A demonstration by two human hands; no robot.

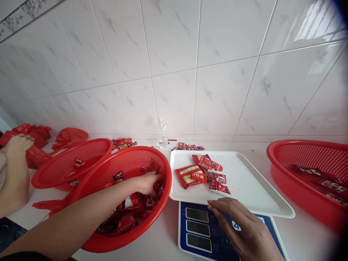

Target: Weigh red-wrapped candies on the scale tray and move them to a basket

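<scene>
My left hand [149,186] reaches down inside a red plastic basket [168,177], among red-wrapped snack packets [127,222]. Its fingers point down by the right inner wall and are mostly hidden, so any hold on a packet does not show. My right hand [243,226] hovers over the blue keypad side of a weighing scale [197,228], fingers stretched out and holding nothing. Its fingertips are near the front edge of the scale's white tray [252,185]. Several red packets [219,182] lie on the tray's left part, one with a pale middle [188,174].
Another red basket [293,195] with dark red packets stands right. A further red basket [45,177] stands left. Behind are a clear bottle [162,134] and loose packets [123,142]. At far left, a co-worker's hands [19,146] are at red bags [38,136]. A tiled wall closes the back.
</scene>
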